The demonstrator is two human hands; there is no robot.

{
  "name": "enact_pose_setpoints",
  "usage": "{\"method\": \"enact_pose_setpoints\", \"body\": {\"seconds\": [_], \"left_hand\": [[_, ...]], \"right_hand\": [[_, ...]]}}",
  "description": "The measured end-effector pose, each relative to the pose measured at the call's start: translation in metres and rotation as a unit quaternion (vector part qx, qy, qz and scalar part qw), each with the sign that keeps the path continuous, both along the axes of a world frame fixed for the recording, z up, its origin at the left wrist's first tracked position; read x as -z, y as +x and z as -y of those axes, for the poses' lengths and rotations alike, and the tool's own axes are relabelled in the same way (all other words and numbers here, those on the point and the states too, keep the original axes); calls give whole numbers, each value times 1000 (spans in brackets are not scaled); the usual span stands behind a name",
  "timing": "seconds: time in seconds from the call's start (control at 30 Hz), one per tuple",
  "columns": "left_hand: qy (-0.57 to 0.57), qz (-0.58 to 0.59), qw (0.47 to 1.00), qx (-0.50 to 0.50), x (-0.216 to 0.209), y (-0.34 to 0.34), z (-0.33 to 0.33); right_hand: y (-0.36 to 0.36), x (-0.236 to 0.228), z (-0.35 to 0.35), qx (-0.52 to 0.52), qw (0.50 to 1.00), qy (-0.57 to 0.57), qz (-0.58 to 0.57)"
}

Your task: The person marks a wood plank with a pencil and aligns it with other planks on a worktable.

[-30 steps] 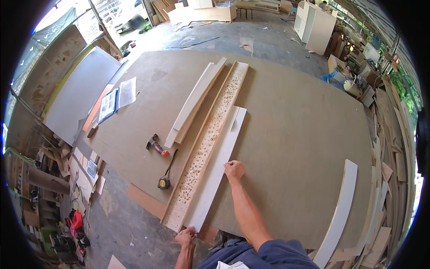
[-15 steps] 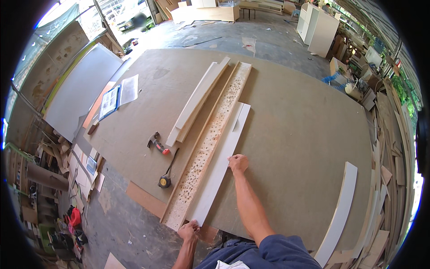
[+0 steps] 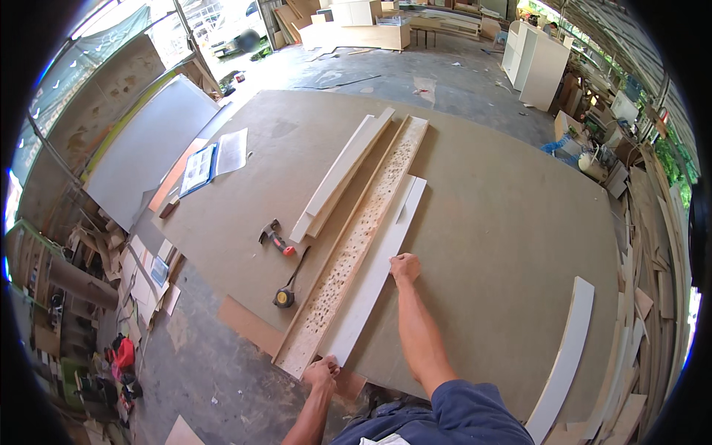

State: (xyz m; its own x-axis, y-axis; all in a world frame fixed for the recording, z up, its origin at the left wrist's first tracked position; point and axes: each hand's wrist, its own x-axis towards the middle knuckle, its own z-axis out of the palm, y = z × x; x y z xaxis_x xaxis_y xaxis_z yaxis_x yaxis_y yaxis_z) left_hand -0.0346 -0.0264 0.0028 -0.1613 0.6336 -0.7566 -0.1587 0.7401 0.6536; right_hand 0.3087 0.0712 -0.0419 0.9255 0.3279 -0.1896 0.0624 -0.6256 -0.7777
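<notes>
A long white board [image 3: 363,297] lies lengthwise along the right side of a channel-shaped wooden piece [image 3: 354,256], whose pale inner face is speckled with many small holes. At the board's near end, by the table's front edge, my left hand [image 3: 321,372] is closed round the end corner. Partway up its right edge, my right hand [image 3: 405,268] pinches the board with bent fingers. The fingertips of both hands are partly hidden. To the left of the channel piece lie a claw hammer [image 3: 276,239] and a tape measure [image 3: 283,297].
Two narrow boards [image 3: 345,170] lie further left on the big brown table [image 3: 504,222], with papers in a blue folder [image 3: 199,169] beyond. A white strip [image 3: 567,345] rests near the right edge. Stacked timber [image 3: 653,252] lines the right side; a white cabinet [image 3: 535,67] stands far back.
The whole view has shifted slightly, so things sit a little further right in it. Both hands keep their places on the white board.
</notes>
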Motion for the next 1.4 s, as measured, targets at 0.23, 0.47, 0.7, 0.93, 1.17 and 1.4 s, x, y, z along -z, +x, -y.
{"method": "enact_pose_setpoints", "body": {"seconds": [0.23, 0.47, 0.7, 0.93, 1.17, 1.4], "left_hand": [[-4, -14, 1000, -6, -3, -4, 0], [-11, -41, 999, -3, -3, -5, 2], [-1, -6, 1000, -1, -3, 0, -1], [1, -9, 1000, 0, -4, 6, -5], [2, 1, 1000, 2, 5, 8, -8], [-6, -15, 1000, 4, -3, 20, -12]], "right_hand": [[-54, -7, 14, -5, 997, -65, 51], [-52, -3, 16, 3, 1000, -19, 2], [-38, 3, 15, 9, 999, 16, -36], [-32, 8, 11, 0, 999, 21, -36], [-25, 15, 9, 2, 999, 41, -14], [-17, 11, 7, 7, 999, 46, -27]]}}
